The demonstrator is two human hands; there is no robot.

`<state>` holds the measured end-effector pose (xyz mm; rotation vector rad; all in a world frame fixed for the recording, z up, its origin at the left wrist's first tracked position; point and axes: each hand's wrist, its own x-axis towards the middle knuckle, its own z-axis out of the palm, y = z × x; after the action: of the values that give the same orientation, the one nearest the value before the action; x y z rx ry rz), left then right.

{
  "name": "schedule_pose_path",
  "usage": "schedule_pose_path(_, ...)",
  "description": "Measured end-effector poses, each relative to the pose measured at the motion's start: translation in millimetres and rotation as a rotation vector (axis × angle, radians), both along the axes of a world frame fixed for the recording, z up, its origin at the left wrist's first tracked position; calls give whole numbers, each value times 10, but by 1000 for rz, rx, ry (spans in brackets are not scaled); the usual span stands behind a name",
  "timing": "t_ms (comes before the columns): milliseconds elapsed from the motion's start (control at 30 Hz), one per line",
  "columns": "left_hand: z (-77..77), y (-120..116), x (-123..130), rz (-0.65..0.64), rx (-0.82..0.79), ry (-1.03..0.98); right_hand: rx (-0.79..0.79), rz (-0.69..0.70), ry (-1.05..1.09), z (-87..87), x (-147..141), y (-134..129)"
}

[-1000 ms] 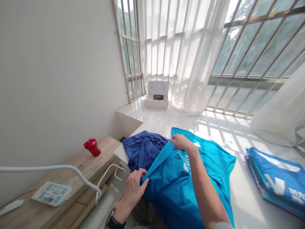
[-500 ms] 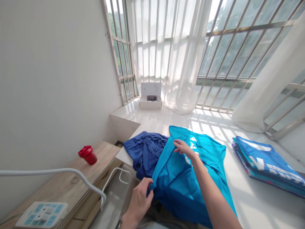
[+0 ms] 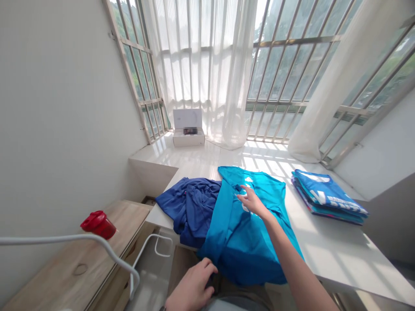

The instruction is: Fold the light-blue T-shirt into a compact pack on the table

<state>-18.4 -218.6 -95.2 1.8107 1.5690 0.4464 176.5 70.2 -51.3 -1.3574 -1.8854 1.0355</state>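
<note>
1. Where sunlight pours through a barred window (image 3: 279,73), a long, glossy white table (image 3: 327,255) stretches away from the viewer, striped with shadow from the bars.
2. Sheer white curtains (image 3: 201,73) cover the far end of the room, and a gathered white curtain (image 3: 327,95) hangs at the right.
3. A plain white wall (image 3: 65,129) fills the left side.
4. At the far end of the white surface sits a white box (image 3: 188,137) with its lid standing open.
5. A teal T-shirt (image 3: 246,242) lies spread on the table, its near part folded over, beside and partly over a crumpled navy shirt (image 3: 191,207).
6. Farther right, a stack of folded shirts (image 3: 327,196) lies well apart from them.
7. The hands are apart. The right hand (image 3: 254,201) is open, its fingertips on the teal T-shirt's chest. The left hand (image 3: 191,287) sits at the near edge, and whether it grips anything cannot be told.
8. Left of the table, a wooden cabinet (image 3: 81,263) holds a red lidded cup (image 3: 99,224), and a white cord (image 3: 65,239) curves in front of it.
</note>
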Motion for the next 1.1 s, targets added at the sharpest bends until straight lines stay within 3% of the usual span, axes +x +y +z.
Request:
schedule_pose_path(167, 26, 232, -102, 203, 187, -110, -55, -150, 179, -185, 941, -800)
schedule_pose_path(300, 26, 472, -200, 324, 285, -26, -157, -550, 285, -583, 1655, -1736)
schedule_pose_path(367, 17, 586, -246, 309, 286, 54, -187, -722, 316, -789, 1840, -2143)
schedule_pose_path(467, 17, 730, -298, 222, 249, 142, -235, -815, 331, -1041, 1878, -2480)
schedule_pose_path(533, 34, 799, -324, 163, 254, 158, -209, -865, 354, -1169, 1797, -2494)
schedule_pose_path(667, 136, 900, -303, 134, 388, 140, -134, -956, 298, -1316, 1618, -2247)
schedule_pose_path(733, 244, 974, -201, 119, 447, 108, -109, -885, 207, -1322, 1578, -2129)
schedule_pose_path(833, 476, 1218, 109, 18, 493, 48, -114, -664, 149, -1262, 1564, -2055)
schedule_pose_path(933, 706, 1730, 531, -94, 555, 46, -135, -566, 217, -1180, 1555, -2077)
schedule_pose_path(1033, 814, 2512, 938, -160, 543, 146, -181, -607, 328, -1130, 1554, -2126)
schedule_pose_path(1100, 799, 3093, 1166, -178, 436, 295, -256, -603, 409, -1116, 1573, -2149)
